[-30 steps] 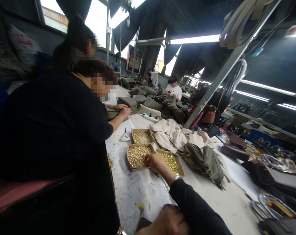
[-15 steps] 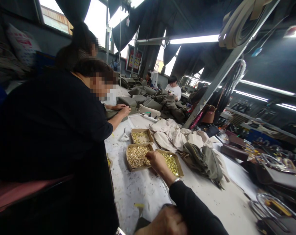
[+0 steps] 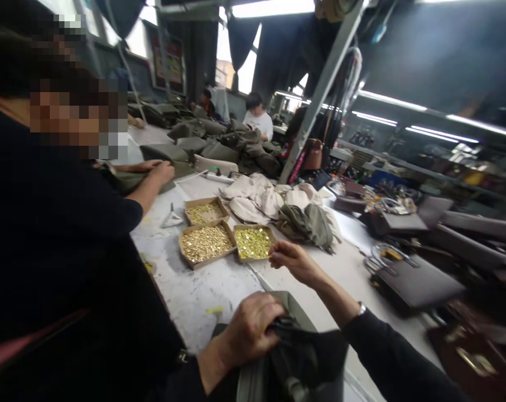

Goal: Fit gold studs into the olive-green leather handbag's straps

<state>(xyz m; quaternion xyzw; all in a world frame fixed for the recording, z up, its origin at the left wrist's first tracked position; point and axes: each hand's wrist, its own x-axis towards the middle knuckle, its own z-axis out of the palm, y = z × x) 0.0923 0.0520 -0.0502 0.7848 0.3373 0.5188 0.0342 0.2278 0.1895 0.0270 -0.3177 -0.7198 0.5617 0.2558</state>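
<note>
Gripping dark crumpled bag fabric (image 3: 297, 346), left hand (image 3: 250, 329); right hand (image 3: 292, 259) fingers pinched together beside cardboard tray (image 3: 253, 243) of shiny rivets.

3 trays of rivets (image 3: 219, 234) lie on the table (image 3: 194, 290), fabric pieces (image 3: 273, 204) right behind them.

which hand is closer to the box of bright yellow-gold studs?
Right. The right hand hovers just off the box of bright studs, at its right edge, fingers pinched. The left hand is further back, gripping the olive bag.
</note>
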